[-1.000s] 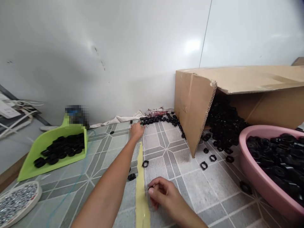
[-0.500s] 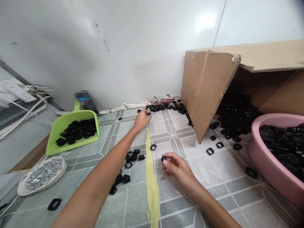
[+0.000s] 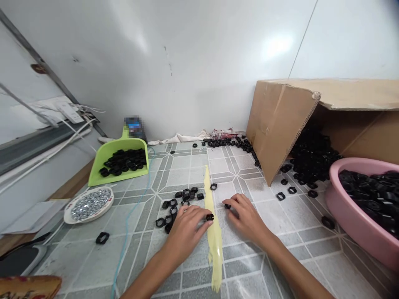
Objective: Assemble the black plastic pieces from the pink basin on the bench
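Between the thumb and fingers of my left hand is a small black plastic ring, held above the yellow tape strip. My right hand, just right of the tape, pinches another black ring, partly covered by the fingers. Left of the tape, beside and partly behind my left hand, lies a loose group of black rings. A single ring rests near the tape's far part.
A green dustpan with black rings and a white dish of shiny metal bits stand left. At right, a tipped cardboard box spills black rings beside a pink basin full of them. A thin blue cord crosses the patterned tabletop.
My left hand has drawn back from the far row of rings to the tape, near my right hand, with a ring in it. The view has shifted left.
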Demonstrator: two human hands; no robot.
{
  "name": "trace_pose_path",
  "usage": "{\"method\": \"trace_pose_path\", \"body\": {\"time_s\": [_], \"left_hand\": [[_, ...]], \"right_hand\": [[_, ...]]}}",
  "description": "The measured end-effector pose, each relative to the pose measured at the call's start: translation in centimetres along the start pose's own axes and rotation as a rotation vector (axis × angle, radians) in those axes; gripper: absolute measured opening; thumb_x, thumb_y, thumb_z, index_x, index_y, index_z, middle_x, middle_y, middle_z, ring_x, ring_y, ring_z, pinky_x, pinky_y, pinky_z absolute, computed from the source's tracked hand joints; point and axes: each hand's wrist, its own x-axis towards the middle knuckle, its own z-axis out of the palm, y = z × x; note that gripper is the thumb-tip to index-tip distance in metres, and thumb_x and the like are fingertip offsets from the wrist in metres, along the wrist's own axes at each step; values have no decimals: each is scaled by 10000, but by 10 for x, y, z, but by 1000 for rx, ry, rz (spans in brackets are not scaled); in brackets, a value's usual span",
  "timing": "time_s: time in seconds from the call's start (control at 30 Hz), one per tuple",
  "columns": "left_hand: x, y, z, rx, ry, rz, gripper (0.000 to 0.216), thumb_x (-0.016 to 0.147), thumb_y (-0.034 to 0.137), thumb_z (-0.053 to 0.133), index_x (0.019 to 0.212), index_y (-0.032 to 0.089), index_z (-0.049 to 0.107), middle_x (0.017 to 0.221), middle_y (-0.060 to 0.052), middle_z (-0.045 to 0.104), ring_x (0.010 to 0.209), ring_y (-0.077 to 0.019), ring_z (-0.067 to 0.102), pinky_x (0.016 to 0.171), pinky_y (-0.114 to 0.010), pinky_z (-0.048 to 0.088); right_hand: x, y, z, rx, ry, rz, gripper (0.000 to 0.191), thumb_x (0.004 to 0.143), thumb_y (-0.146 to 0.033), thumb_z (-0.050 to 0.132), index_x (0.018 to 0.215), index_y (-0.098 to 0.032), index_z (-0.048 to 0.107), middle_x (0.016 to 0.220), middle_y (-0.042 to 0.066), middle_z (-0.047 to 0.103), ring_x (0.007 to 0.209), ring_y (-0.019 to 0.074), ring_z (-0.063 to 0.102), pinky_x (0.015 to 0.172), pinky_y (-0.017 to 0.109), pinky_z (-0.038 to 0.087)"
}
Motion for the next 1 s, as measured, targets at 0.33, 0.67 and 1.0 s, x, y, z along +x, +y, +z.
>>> {"method": "trace_pose_path", "body": {"time_s": [0.33, 0.67, 1.0], "left_hand": [[35, -28, 2, 405, 150, -116, 195, 967, 186, 580, 1122, 195, 698, 1324, -120, 648, 1228, -358, 525, 951, -494, 405], [16, -8, 4, -315, 100, -180, 191, 944, 376, 638, 856, 212, 593, 959, -18, 678, 931, -217, 616, 846, -332, 454], [11, -5, -2, -598, -56, -201, 169, 1002, 347, 539, 924, 237, 640, 1017, -6, 675, 931, -175, 632, 835, -276, 460]], "right_hand": [[3, -1, 0, 176, 20, 108, 169, 930, -204, 588, 1079, -240, 658, 1004, 66, 606, 972, 272, 539, 883, 435, 419], [11, -31, 12, 627, -23, 248, 197, 898, -327, 646, 1041, -191, 643, 910, 33, 669, 785, 178, 609, 717, 290, 486], [3, -35, 13, 701, -79, 255, 172, 935, -294, 644, 1068, -225, 727, 974, 45, 685, 873, 187, 616, 783, 309, 475]]}}
